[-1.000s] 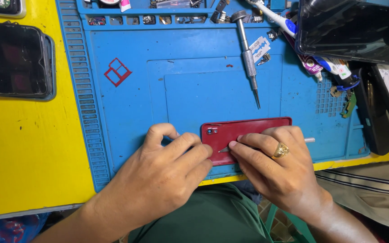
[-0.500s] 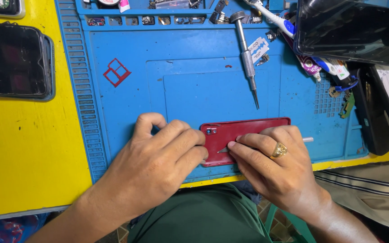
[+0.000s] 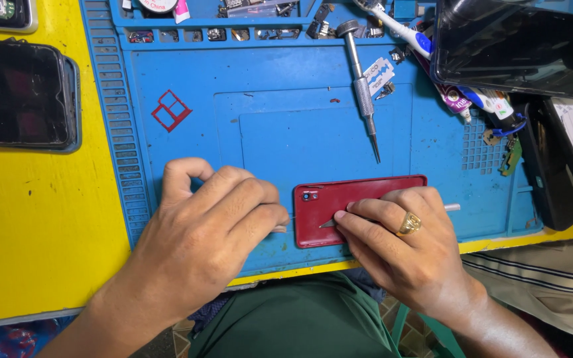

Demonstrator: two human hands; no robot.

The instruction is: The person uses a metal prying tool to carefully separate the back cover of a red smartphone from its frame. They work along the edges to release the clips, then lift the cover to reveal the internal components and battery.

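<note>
The right hand (image 3: 409, 248), with a gold ring, pinches a thin metal tool (image 3: 329, 223) against the back of the red phone (image 3: 346, 202) lying camera-side up near the front edge of the blue silicone work mat (image 3: 286, 126). The left hand (image 3: 210, 229), fingers curled, presses at the phone's left end. Farther off lies a silver screwdriver (image 3: 363, 89); far left on the yellow surface (image 3: 41, 219), a black phone (image 3: 18, 93).

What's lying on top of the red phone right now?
The right hand covers the red phone and presses a thin metal tool onto its back. The phone's right end is hidden under the hand.
</note>
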